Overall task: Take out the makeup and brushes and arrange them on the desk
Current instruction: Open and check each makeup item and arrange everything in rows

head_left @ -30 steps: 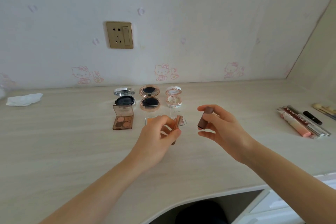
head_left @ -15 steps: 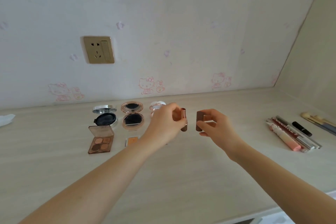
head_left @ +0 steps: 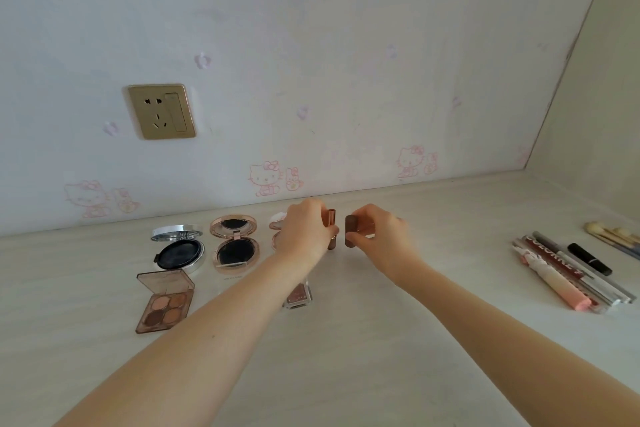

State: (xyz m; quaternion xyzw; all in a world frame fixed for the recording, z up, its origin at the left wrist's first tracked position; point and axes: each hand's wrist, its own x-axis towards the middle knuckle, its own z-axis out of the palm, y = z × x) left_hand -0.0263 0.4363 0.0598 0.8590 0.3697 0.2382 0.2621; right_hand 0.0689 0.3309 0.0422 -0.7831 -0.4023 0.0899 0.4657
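Both hands now sit nearer the wall [head_left: 346,80], your left hand [head_left: 304,232] gripping the upright rose-gold lipstick tube [head_left: 331,220] just beside the brown cylindrical cap [head_left: 351,226] pinched in your right hand [head_left: 384,236].

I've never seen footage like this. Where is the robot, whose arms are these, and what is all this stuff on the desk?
There is no robot here. These are a person's two bare arms, filmed by one wide-angle camera worn on the head, looking forward and down. The left hand holds a rose-gold lipstick upright. The right hand pinches a brown cap beside it, and the two are apart. On the pale desk, three open compacts sit in a row by the wall, one partly hidden behind the left hand. In front lie an open eyeshadow palette and a small clear pot. Far right lie lip tubes and pens, with brushes beyond.
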